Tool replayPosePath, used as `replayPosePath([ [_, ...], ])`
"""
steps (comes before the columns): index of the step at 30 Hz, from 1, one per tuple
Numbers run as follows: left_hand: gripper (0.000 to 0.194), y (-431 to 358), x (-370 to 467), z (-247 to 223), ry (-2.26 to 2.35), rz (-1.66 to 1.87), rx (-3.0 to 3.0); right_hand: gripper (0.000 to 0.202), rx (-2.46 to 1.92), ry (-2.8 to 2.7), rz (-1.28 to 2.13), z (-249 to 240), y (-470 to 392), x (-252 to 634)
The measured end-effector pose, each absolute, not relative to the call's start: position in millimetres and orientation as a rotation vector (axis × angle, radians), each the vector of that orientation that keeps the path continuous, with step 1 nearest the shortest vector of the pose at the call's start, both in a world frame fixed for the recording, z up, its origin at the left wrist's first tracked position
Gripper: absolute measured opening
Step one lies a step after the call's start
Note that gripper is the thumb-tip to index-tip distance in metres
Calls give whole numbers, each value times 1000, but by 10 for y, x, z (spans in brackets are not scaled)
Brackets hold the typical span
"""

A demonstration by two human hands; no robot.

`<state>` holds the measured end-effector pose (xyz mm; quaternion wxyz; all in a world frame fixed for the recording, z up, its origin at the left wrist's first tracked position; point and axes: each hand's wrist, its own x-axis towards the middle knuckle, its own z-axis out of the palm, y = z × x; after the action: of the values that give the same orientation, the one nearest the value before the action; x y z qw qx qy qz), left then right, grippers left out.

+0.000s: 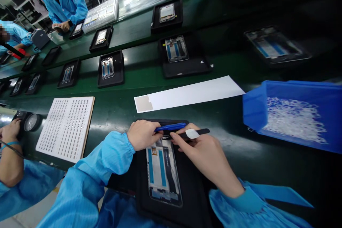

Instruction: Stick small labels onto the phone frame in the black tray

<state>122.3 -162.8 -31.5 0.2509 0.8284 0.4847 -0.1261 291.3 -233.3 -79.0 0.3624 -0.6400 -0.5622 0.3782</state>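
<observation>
A partly assembled phone (161, 172) with blue strips lies in a black tray (192, 192) directly in front of me. Over the phone's top end, my left hand (143, 135) is closed on a blue pen-like tool (173, 127) that points right. My right hand (205, 153) pinches black tweezers (205, 131) with a white wrapped patch. Their tips reach toward the phone's top end, close to my left fingertips. What the tips touch is hidden by my fingers.
A white paper strip (192, 94) lies beyond the tray. On the right stands a blue bin (255, 107) of small white rings. A perforated white board (65, 124) lies left, near a co-worker's arm (12, 160). Trayed phones (108, 67) line the green bench; another person (65, 1) works across.
</observation>
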Motion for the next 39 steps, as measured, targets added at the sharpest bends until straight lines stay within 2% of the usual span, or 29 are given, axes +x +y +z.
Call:
replayPosePath([
  [15,19,-1612,1232,-327,1296,-357,2273,33,-1598,-1416,1013,-820,-2362,2931],
  [30,19,-1622,1222,-296,1310,-336,2240,33,-1573,-1632,775,-728,-2358,2865],
  [36,19,-1604,1239,-320,1309,-286,2216,29,-1563,-1594,739,-762,-2353,2831],
  [39,19,-1655,1122,-256,1309,-141,2149,28,-1500,-1367,777,-829,-2418,2849],
])
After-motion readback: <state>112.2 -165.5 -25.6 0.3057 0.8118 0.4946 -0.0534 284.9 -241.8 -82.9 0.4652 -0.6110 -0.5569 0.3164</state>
